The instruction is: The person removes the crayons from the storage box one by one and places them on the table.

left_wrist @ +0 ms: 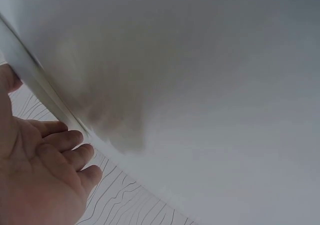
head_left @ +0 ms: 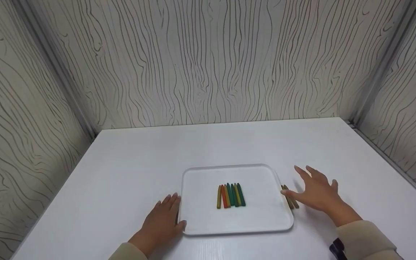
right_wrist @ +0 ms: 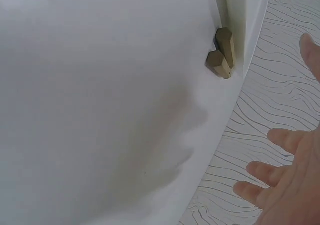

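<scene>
The left hand [head_left: 163, 218] lies loosely open at the tray's [head_left: 200, 187] eight o'clock, gripping nothing; the right hand [head_left: 320, 189], spread wide and seemingly empty, is at three, beside two brown sticks [head_left: 295, 203] on the bench [head_left: 139, 155]. The step looks like reaching for that pair, calling for a pinch. Only the head view shows coloured sticks [head_left: 231, 195] mid-tray; only the right wrist view shows the brown pair's hexagonal ends.

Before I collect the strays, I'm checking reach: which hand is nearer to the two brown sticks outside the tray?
Right: the right hand is close beside the two brown sticks; the left hand is at the opposite edge of the tray.
</scene>
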### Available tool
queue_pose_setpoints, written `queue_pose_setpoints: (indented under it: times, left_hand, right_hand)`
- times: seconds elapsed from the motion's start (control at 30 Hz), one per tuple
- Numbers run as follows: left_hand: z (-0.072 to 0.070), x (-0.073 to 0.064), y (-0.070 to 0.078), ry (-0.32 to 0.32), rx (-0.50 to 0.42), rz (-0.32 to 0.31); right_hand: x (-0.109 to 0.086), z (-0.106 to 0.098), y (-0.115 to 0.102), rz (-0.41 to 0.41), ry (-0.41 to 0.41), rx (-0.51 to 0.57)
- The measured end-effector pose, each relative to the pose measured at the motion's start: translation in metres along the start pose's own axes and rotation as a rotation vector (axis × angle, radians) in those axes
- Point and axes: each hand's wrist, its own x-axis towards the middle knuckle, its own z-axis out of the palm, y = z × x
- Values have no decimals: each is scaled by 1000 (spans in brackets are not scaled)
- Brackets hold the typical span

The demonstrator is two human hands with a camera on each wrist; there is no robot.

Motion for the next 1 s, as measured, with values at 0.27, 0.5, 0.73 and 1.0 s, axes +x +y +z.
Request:
queue_pose_setpoints:
  times: [0.27,0.5,0.73,1.0]
  left_hand:
    - [-1,-2,0,2,0,1]
    - [-1,-2,0,-8,4,18]
    - [-1,-1,0,-24,6,4]
    - [-2,-2,0,-23,6,5]
  right_hand:
    - [6,9,-21,-29,-4,11]
    - [11,18,-35,-49,-16,16]
    - [15,24,-49,-66,-24,20]
    - [21,33,-64,-87,-25,-3]
